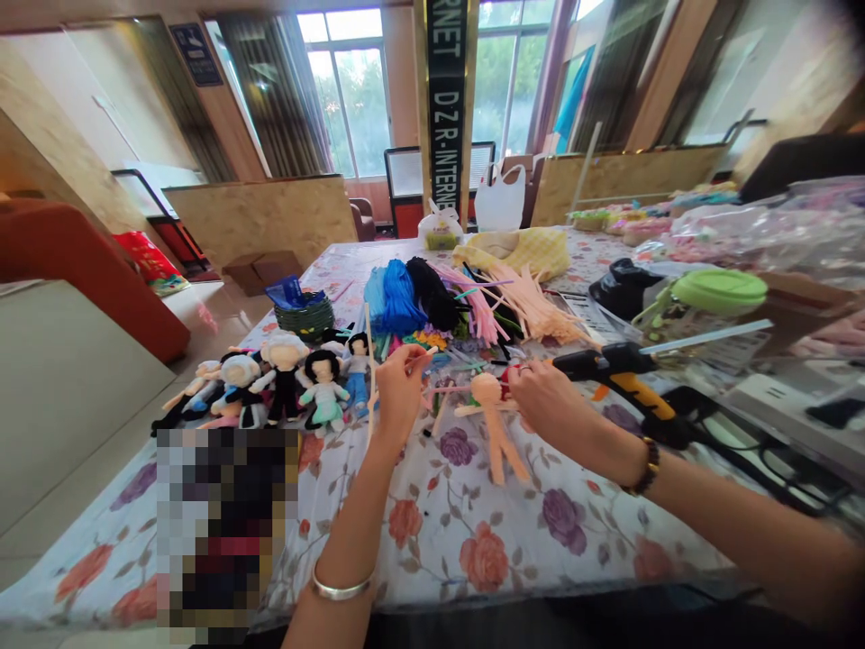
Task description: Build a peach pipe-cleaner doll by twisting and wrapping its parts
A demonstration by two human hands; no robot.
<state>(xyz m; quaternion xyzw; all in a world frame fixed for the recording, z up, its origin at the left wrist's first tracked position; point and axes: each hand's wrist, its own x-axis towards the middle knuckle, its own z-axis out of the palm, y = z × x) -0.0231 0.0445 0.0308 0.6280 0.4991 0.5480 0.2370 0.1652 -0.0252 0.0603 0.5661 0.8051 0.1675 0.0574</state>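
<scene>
Peach fuzzy material is forming the small doll figure (496, 437) that is lying between the two hands, its legs pointing toward the person, just beside the right fingers. The left hand (398, 388) is closing narrowly, thumb against fingertips, on a small pale piece (433, 351); such a pinch is probably serving to steady something so slight while leaving its end exposed. The right hand (542, 397) is curling its fingers close to the figure's head, near a bit of red; whether it is gripping anything is impossible to tell.

Just beyond the right hand, the glue gun (612, 361) is resting with its nozzle pointing toward the knuckles and its orange grip slanting back toward the person, an angle that is seemingly keeping it easy to reach. Ahead of both hands, blue stems (398, 297), black stems (432, 293) and peach stems (541, 306) are lying in bundles, apparently grouped by colour for easy picking. Left of the left hand, dressed dolls (280, 361) are crowding together, likely set aside to leave working room. Underneath everything, the floral tablecloth (432, 559) is stretching toward the person's body.
</scene>
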